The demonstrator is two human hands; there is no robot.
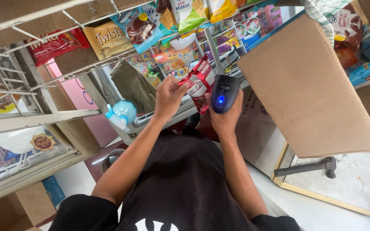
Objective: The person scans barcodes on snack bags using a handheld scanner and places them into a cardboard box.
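Observation:
My left hand (168,96) pinches a red and white snack packet (198,81) and holds it up in front of the shelves. My right hand (227,119) grips a black handheld barcode scanner (223,93) with a small blue light lit on its back. The scanner's head is right beside the packet and nearly touches it. Both forearms reach up from my black shirt at the bottom of the view.
Wire shelves (31,115) hold several snack packets (108,40). A large open cardboard box (305,85) fills the right side. A hammer (307,167) lies on the pale floor. An olive cloth (133,85) and a light blue spray bottle (123,112) hang near the rack.

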